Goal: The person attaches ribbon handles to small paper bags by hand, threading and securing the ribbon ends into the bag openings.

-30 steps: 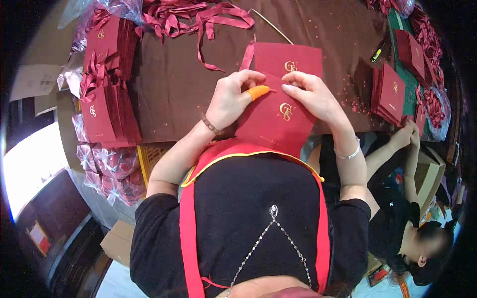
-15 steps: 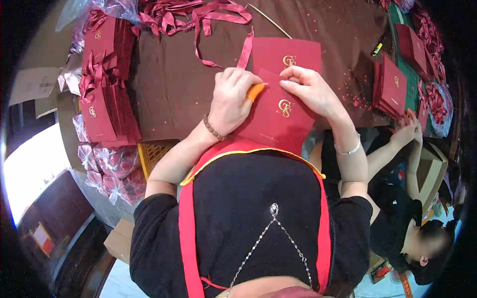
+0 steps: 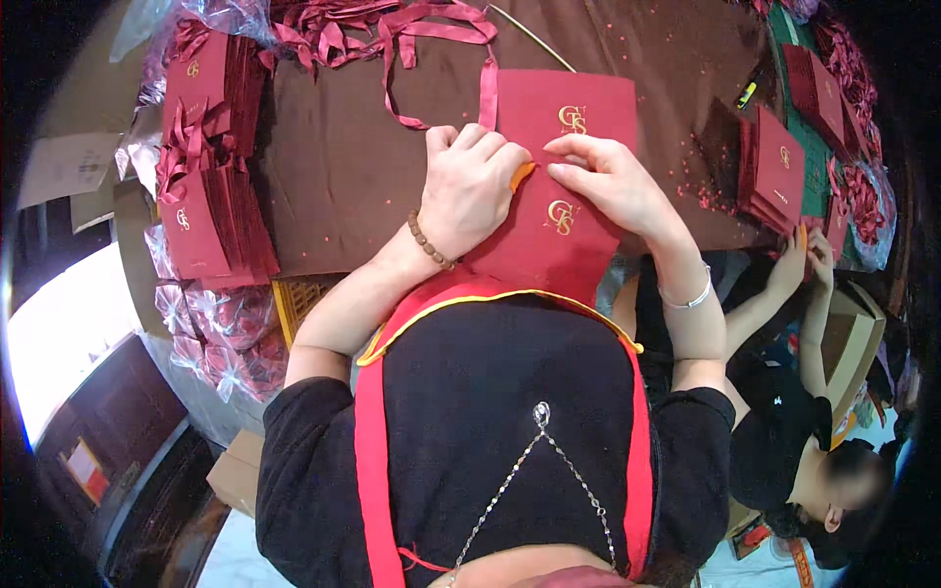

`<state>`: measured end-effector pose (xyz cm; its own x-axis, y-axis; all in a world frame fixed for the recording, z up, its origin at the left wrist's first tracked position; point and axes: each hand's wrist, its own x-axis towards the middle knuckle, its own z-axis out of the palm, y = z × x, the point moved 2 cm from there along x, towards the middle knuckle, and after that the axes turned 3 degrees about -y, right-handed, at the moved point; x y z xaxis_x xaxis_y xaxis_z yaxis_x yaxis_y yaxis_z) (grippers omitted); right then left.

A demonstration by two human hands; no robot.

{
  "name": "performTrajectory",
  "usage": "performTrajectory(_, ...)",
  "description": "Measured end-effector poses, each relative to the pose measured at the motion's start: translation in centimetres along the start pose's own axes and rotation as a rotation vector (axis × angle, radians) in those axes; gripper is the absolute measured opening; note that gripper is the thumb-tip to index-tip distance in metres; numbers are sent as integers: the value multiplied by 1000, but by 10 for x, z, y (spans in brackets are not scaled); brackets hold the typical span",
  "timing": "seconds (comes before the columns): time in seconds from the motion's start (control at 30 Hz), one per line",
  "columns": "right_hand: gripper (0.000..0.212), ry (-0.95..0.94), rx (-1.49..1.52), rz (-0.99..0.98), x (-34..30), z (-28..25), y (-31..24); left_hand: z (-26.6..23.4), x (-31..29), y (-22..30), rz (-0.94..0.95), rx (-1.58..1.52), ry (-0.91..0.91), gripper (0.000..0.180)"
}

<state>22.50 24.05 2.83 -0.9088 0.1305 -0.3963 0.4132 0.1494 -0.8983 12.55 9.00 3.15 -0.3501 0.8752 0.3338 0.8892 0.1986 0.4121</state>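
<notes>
A flat dark-red paper bag (image 3: pixel 554 250) with gold print lies at the table's front edge, against my red apron. Behind it lies another red bag (image 3: pixel 600 95), partly covered. My left hand (image 3: pixel 472 176) is closed around a small orange-handled tool (image 3: pixel 522 176) at the front bag's upper edge; the tool's tip is hidden. My right hand (image 3: pixel 603 184) pinches that same edge, its thumb and forefinger close beside the tool. A red ribbon (image 3: pixel 488 93) runs from the far side down to my left knuckles.
Stacked red bags (image 3: pixel 221 211) with ribbon handles stand at the left. More ribbons (image 3: pixel 333 39) lie at the back near a thin rod (image 3: pixel 534 37). On the right are a yellow marker (image 3: pixel 747 95), bag stacks (image 3: pixel 779 167) and a co-worker's hands (image 3: pixel 806 253).
My left hand has turned and shifted slightly right, hiding the tool's metal tip. The ribbon beside it hangs straighter. My right hand has barely moved.
</notes>
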Motion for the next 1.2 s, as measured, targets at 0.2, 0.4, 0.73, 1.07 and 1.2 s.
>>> performTrajectory(0.2, 30, 23, -138, -65, -5, 3, -10, -9, 8, 3, 39, 17, -101, 7)
performTrajectory(0.4, 28, 73, -253, -94, -10, 11, -17, -12, 18, -3, 30, 8, -314, 4)
performTrajectory(0.73, 24, 121, -335, -58, -16, 13, -28, -12, 14, 26, 133, 215, -164, 6)
performTrajectory(1.07, 24, 72, -271, -289, -24, 22, -36, -29, 32, -29, -55, -359, -444, 16)
performTrajectory(1.2, 23, 93, -343, -283, -32, 25, -45, -41, 47, -29, 109, -548, -626, 13)
